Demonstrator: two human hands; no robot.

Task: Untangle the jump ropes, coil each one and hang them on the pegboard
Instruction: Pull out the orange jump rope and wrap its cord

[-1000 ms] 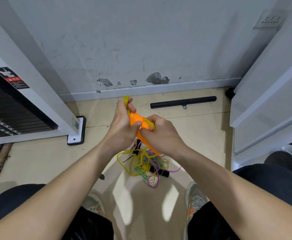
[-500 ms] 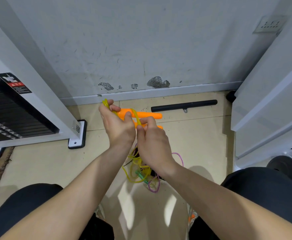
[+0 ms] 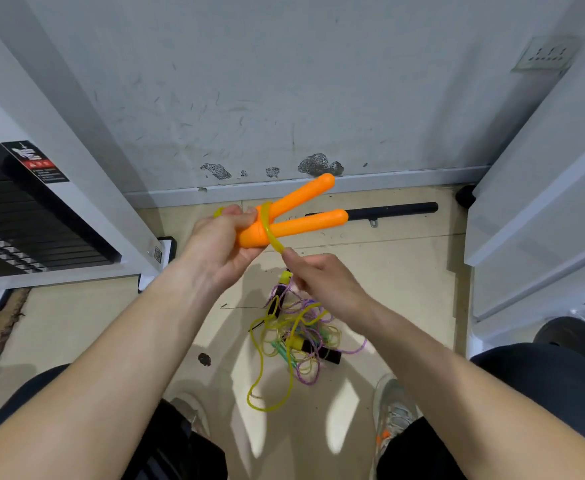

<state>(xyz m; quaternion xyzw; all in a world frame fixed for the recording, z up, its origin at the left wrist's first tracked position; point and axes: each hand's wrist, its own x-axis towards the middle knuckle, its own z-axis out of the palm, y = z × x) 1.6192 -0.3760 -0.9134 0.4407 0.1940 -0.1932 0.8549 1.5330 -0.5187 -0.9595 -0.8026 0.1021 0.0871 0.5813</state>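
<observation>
My left hand (image 3: 225, 244) grips the thick ends of two orange jump-rope handles (image 3: 304, 211), which fan out up and to the right. A yellow rope (image 3: 271, 233) loops around the handles near my fingers. My right hand (image 3: 322, 282) pinches that rope just below the handles. On the floor between my feet lies a tangle of ropes (image 3: 298, 337): yellow, purple and green cords with black-and-yellow handles. No pegboard is in view.
A black bar (image 3: 388, 211) lies on the floor by the wall's baseboard. White gym machine frames stand at the left (image 3: 76, 188) and right (image 3: 533, 202). A weight plate (image 3: 568, 337) sits at the right. My shoes (image 3: 395, 410) flank the tangle.
The orange handles have swung from level to pointing up-right and spread apart. My right hand has come off the handles and dropped lower, now pinching the yellow rope.
</observation>
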